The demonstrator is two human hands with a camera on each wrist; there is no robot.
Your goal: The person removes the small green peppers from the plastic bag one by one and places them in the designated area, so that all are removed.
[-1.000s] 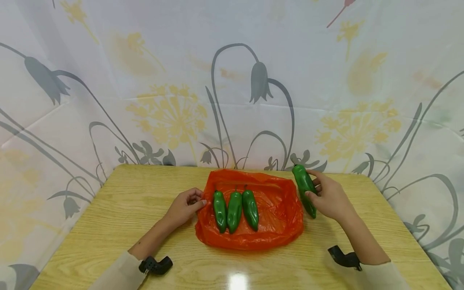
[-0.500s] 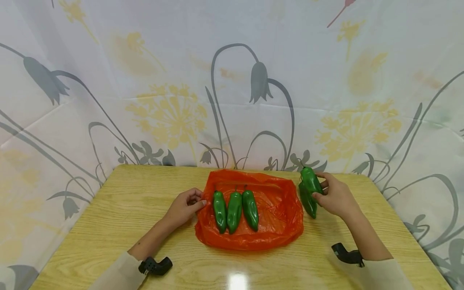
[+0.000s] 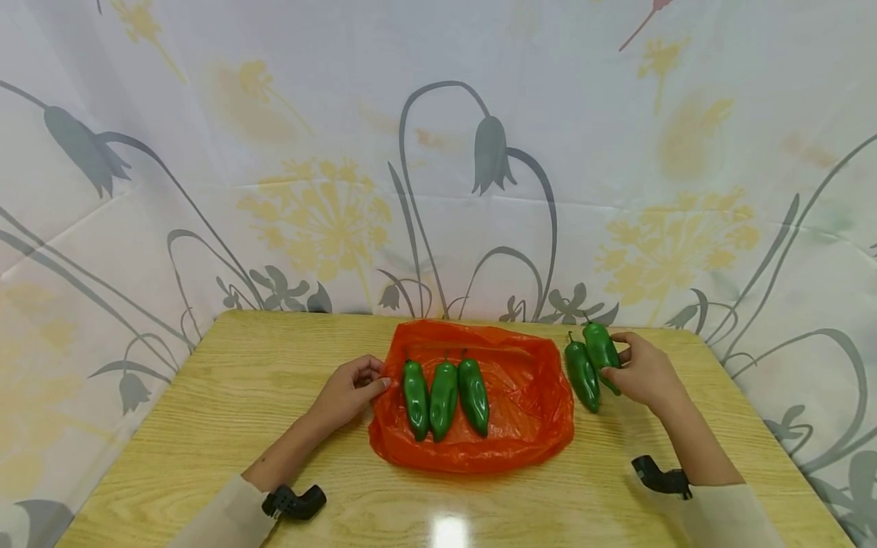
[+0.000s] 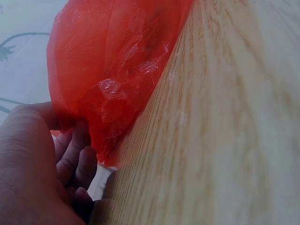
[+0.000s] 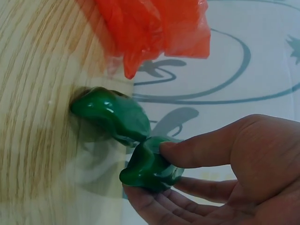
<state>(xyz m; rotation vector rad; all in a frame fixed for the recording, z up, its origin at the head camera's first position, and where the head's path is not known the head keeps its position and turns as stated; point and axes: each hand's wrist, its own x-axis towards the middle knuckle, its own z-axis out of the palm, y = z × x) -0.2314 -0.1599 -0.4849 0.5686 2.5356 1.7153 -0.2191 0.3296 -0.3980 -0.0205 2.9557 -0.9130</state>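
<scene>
In the head view my right hand (image 3: pixel 642 371) grips a green pepper (image 3: pixel 601 352) between thumb and fingers, at the right of the bag. Just left of it another green pepper (image 3: pixel 582 376) lies on the table; the right wrist view shows the held pepper (image 5: pixel 152 164) beside that lying pepper (image 5: pixel 112 115). An orange-red plastic bag (image 3: pixel 473 459) sits spread wide in the middle, with three green peppers (image 3: pixel 443 399) side by side in its left part. My left hand (image 3: pixel 351 390) pinches the bag's left edge; the left wrist view shows the bag (image 4: pixel 112 61) at the thumb and fingers.
A light wood table (image 3: pixel 288 342) carries everything. Behind it hangs a white cloth (image 3: pixel 438 228) printed with flowers, close to the table's back edge. A black wrist camera (image 3: pixel 294 502) sits on the left wrist, and another wrist camera (image 3: pixel 661 478) on the right.
My right hand has carried its pepper rightward from above the lying pepper, lowering it beside that one, which now shows fully. The left hand and bag stay put.
</scene>
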